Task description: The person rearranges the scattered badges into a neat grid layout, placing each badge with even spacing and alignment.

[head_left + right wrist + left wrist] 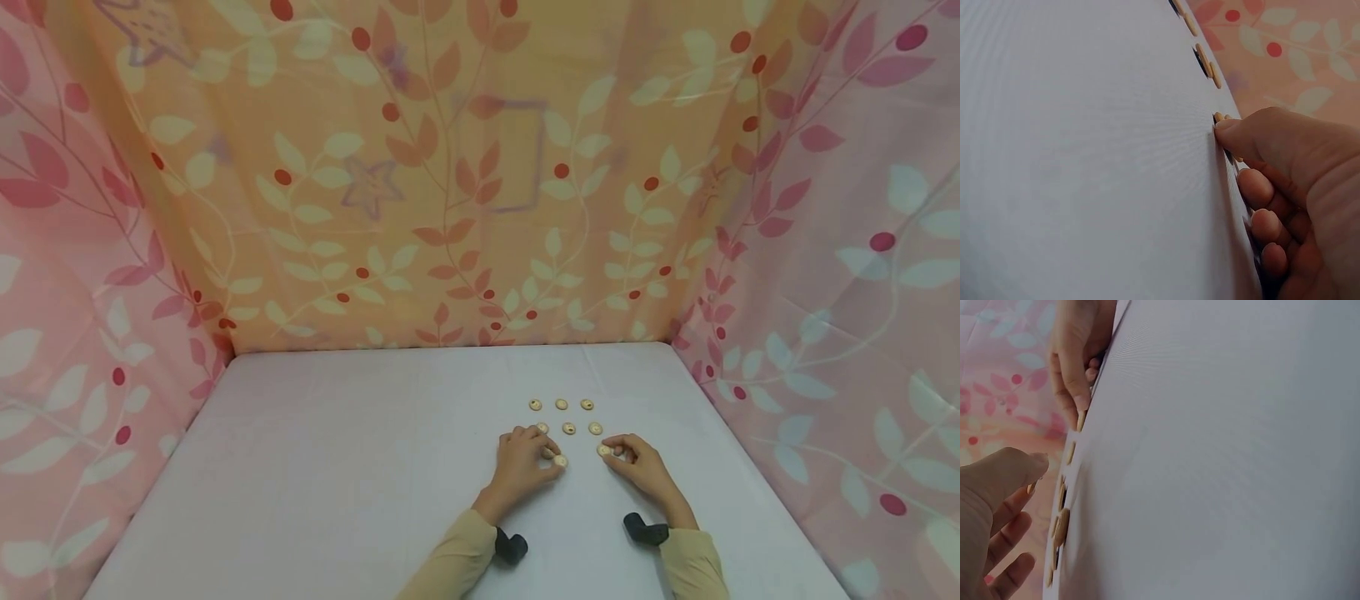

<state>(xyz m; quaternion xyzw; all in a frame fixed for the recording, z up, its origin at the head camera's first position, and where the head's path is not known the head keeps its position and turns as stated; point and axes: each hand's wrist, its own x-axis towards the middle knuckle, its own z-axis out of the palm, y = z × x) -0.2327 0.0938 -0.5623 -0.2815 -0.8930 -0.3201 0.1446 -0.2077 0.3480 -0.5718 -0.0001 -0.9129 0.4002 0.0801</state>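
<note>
While both our hands rest low on the bench (pixel 360 467), the small round tokens sit in a grid ahead of them: a far row of three (pixel 561 404), complete and untouched, then a middle row (pixel 569 428) whose left piece lies just beside our left fingers. Our left hand (pixel 525 462) lies knuckles up with fingers loosely curled, its tips touching a token (pixel 560 461) at the near row's left end; whether it pinches that piece or only presses it, we cannot tell, since the left wrist view shows only the thumb and fingers hovering beside the tokens seen edge-on. Further right, our right hand (pixel 637 467) has its thumb and forefinger closed on another token (pixel 603 450) at the near row's right end, and the right wrist view shows the fingertip pressed against that disc on the bench. We judge the layout mostly done: two rows stand, and the near row has both ends in hand but no piece visible in its middle. Patterned curtains (pixel 480 167) enclose the bench on three sides.
</note>
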